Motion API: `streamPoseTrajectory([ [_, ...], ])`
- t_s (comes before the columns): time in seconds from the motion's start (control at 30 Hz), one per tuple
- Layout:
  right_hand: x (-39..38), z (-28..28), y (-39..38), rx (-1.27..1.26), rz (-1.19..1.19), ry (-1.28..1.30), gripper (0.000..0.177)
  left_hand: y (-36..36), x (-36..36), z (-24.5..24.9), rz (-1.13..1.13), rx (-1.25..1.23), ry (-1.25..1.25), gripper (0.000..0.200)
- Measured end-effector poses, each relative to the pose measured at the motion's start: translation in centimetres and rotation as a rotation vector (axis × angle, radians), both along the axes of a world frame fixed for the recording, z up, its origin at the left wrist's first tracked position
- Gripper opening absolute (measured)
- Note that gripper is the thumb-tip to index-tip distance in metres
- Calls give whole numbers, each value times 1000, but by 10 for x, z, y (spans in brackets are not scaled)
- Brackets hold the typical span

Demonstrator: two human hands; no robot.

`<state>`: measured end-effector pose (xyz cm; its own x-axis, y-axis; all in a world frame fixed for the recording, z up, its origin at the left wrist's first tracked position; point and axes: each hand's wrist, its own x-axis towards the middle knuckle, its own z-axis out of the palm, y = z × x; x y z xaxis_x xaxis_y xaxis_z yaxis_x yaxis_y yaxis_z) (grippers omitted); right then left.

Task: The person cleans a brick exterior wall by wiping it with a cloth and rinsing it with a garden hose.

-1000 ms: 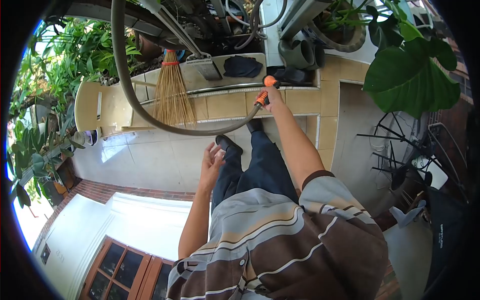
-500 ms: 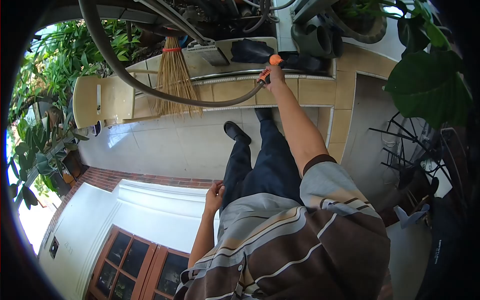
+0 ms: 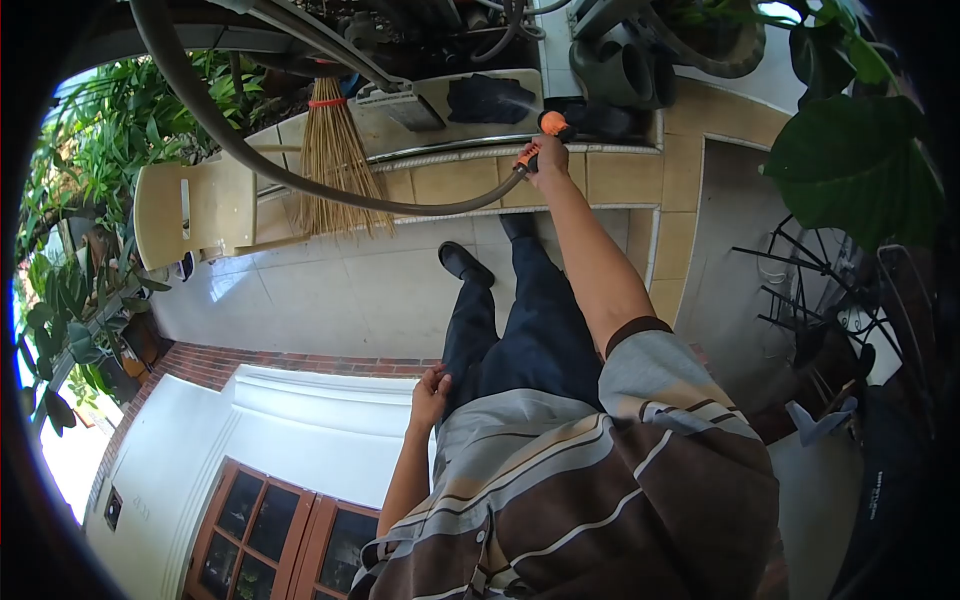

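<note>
My right hand [image 3: 547, 160] is wrapped round the grip of an orange and black hose spray gun [image 3: 552, 123], held out over the tiled ledge. A thick grey-brown hose [image 3: 330, 190] runs from its lower end in a long curve to the upper left. Close by the spray gun's head lie a dark flat cloth-like piece [image 3: 488, 100] on the ledge and a blackish object [image 3: 603, 120]. My left hand [image 3: 430, 395] hangs beside my dark trousers [image 3: 535, 330], fingers loosely bent and holding nothing.
A straw broom [image 3: 335, 160] leans at the ledge beside a cream plastic chair [image 3: 195, 205]. Dark green rubber boots [image 3: 620, 72] stand at the ledge's far right. Black metal legs [image 3: 800, 265] and a large leaf [image 3: 830, 170] are on the right. Brown-framed doors [image 3: 270, 530] are lower left.
The spray gun has shifted slightly to the right relative to the dark cloth-like piece. The whole view has moved a little. My left hand stays by my leg.
</note>
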<state>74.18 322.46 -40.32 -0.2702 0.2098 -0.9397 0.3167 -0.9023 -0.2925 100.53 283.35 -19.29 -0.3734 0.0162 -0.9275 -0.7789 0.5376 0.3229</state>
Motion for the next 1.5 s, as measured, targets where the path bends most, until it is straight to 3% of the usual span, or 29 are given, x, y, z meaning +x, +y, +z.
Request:
streamPoseTrajectory([
  [0.2, -2, 0, -11, -11, 74, 41, 10, 2, -4, 2, 20, -7, 9, 37],
  [0.4, 1, 0, -8, 22, -124, -72, 9, 1, -2, -1, -16, -24, 12, 36],
  [0.63, 1, -7, -19, -55, 21, 23, 9, 37, -22, -17, -153, -37, 88, 28],
  [0.77, -9, -14, -26, -71, 25, 46, 7, 92, -94, -48, -311, -19, 317, 21],
  [0.87, -4, -36, -29, -118, -4, 135, 9, 165, -184, -67, -181, 170, 567, 18],
  [0.97, 1, -64, -40, -91, -101, 209, 8, 224, -272, -132, -217, 272, 853, 17],
  [1.07, 7, -58, -52, -100, -167, 287, 8, 261, -345, -231, -363, 89, 676, 31],
  [1.13, 14, -62, -66, -50, -188, 308, 14, 258, -372, -330, -800, -127, 741, 39],
  [1.23, 32, -64, -84, -114, -205, 340, 19, 272, -388, -380, -1297, -333, 479, 52],
  [1.33, 49, -66, -97, -178, -283, 372, 18, 272, -391, -433, -1795, -257, 595, 60],
  [1.37, 54, -65, -98, -174, -299, 362, 18, 269, -387, -453, -1870, -276, 726, 60],
  [1.47, 68, -64, -101, -179, -320, 353, 21, 271, -385, -497, -1727, -218, 1041, 36],
  [1.5, 74, -63, -103, -181, -318, 354, 22, 275, -387, -505, -1633, -211, 1046, 34],
])
